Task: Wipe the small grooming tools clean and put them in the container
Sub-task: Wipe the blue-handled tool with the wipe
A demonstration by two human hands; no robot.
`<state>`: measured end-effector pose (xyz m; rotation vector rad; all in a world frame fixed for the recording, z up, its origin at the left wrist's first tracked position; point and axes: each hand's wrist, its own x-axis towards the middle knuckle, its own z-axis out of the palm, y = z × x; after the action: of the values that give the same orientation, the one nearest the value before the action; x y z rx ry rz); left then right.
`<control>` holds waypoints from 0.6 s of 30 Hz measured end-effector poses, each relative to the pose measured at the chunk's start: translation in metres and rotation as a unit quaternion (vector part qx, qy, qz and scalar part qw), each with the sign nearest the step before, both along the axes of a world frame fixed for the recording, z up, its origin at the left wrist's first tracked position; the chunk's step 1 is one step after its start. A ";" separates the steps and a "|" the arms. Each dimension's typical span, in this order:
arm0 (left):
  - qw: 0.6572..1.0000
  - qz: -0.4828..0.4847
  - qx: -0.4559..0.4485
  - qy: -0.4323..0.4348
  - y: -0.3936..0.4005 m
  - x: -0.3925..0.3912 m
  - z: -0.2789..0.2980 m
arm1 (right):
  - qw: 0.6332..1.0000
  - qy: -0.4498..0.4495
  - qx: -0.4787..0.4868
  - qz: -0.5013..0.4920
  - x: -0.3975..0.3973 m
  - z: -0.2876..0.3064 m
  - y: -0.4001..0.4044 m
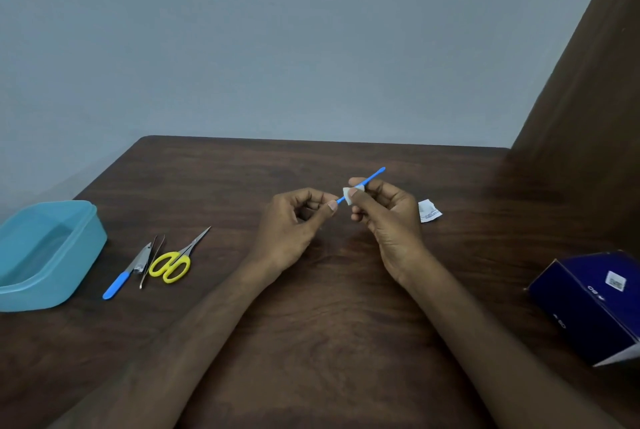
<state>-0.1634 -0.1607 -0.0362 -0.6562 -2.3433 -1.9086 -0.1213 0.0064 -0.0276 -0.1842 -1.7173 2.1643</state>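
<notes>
Nearest: dark blue carton (588, 304) at right edge of the wooden table (329, 324), off the work line, ignore. Mid-table, both hands raised just above the surface. Left hand (294, 220) pinches the near end of the thin blue tool (372, 176) between thumb and forefinger; right hand (388, 217) has fingers curled round a small white wipe (347, 196) folded over the shaft. So both hands are clamped: left on the tool, right on the wipe with the shaft inside it. Far tip sticks out past the right fingers, uncovered. Judgement: wiping step mid-way. To do it well, keep the left pinch fixed, draw the wipe along the full shaft out over that far tip, roll the tool a bit, then swap ends so the pinched section gets cleaned too. Shaft looks thin, so go light on pressure. Torn sachet (429, 211) lies just beyond the right hand. Left side: yellow scissors (173, 264), tweezers (152, 260), blue-handled clipper (126, 272) wait on the table beside the blue container (86, 255), which looks empty.
</notes>
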 end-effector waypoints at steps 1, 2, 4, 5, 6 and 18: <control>1.000 -0.007 0.009 -0.002 0.000 0.001 0.001 | 1.000 0.003 0.021 0.001 0.001 -0.002 -0.002; 1.000 -0.015 0.018 -0.003 0.000 0.001 0.002 | 0.999 0.004 0.037 0.005 0.001 -0.003 -0.004; 0.999 -0.026 0.036 -0.011 -0.001 0.001 0.004 | 0.998 0.008 0.054 0.014 0.001 -0.004 -0.005; 0.999 -0.029 0.042 -0.019 -0.001 0.001 0.005 | 0.998 0.014 0.059 0.010 -0.001 -0.004 -0.003; 0.998 -0.031 0.045 -0.025 -0.001 0.002 0.006 | 0.998 0.018 0.062 -0.001 -0.002 -0.003 0.000; 0.998 -0.047 0.035 -0.030 -0.002 0.004 0.010 | 0.994 0.015 0.088 0.056 -0.002 -0.002 0.007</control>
<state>-0.1591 -0.1625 -0.0258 -0.7241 -2.3075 -2.0675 -0.1237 0.0132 -0.0298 -0.0096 -1.9323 2.0660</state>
